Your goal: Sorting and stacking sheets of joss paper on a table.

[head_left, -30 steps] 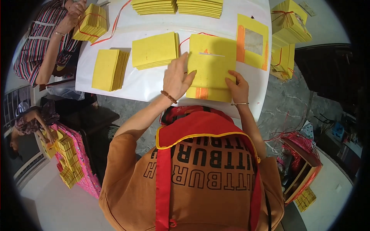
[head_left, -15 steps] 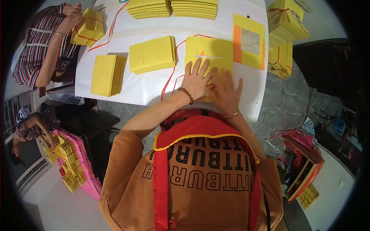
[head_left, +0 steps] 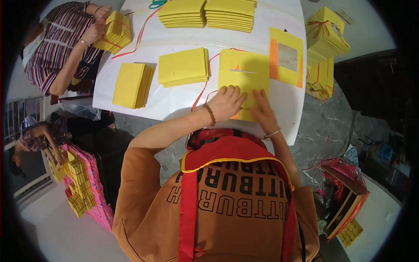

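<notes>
A yellow paper sheet point(head_left: 244, 59), with a folded part over it and a small orange mark near a slit-like white line, lies in front of me on the white table. My left hand point(head_left: 226, 103) rests on its lower left part, fingers laid on the paper and slightly bent. At its lower right, my right hand point(head_left: 264, 112) is held with the fingers apart, partly blurred, touching or just above the paper. Neither hand grips anything that shows. To the left lie a stack of yellow folded papers point(head_left: 183, 66) and a second, tilted stack point(head_left: 131, 85).
Beyond are larger yellow stacks point(head_left: 229, 16) and teal-handled scissors point(head_left: 158, 4). At right lies a yellow sheet with orange strips point(head_left: 286, 38). A red ribbon point(head_left: 140, 32) runs over the white table point(head_left: 172, 102). A co-worker holds a tied yellow bundle point(head_left: 117, 32); another person is at lower left.
My left hand has drawn back toward me over the paper, its fingers more bent. My right hand has shifted slightly. The co-worker now has both hands at the bundle.
</notes>
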Action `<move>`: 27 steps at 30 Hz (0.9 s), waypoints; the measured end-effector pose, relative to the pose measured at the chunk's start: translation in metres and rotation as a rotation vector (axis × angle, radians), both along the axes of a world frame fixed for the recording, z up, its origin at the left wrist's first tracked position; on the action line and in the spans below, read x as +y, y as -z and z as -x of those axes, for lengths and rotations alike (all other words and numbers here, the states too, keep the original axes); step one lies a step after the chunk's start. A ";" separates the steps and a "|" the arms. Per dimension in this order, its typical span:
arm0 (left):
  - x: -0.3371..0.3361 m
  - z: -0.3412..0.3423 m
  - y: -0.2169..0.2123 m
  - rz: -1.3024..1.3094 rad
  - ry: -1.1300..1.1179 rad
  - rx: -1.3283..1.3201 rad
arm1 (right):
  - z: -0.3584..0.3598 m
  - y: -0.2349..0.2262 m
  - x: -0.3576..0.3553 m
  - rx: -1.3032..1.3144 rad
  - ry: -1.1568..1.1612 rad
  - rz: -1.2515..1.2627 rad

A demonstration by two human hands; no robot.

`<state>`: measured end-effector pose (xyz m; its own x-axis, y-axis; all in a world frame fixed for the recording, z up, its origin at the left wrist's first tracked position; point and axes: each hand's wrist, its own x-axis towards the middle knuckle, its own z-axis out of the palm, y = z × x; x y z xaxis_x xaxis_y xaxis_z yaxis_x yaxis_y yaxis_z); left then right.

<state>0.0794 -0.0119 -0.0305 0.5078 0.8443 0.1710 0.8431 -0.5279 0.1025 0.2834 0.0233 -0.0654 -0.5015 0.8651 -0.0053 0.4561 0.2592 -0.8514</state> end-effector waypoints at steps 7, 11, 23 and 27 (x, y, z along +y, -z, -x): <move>-0.005 -0.026 0.006 -0.265 -0.134 0.193 | -0.013 -0.025 0.012 0.560 0.538 0.496; 0.011 -0.002 -0.014 0.078 -0.136 -0.085 | -0.011 -0.025 0.007 0.648 0.646 0.469; -0.002 0.154 0.030 -0.330 -0.511 -0.013 | -0.023 -0.006 -0.001 0.678 0.608 0.557; -0.008 0.145 0.028 -0.078 -0.570 0.033 | -0.018 -0.010 -0.005 0.602 0.596 0.504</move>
<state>-0.0658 -0.0196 -0.0588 -0.0180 0.9718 0.2353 0.9987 0.0064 0.0500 0.3015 0.0178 -0.0553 -0.0238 0.9436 -0.3303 -0.1514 -0.3300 -0.9318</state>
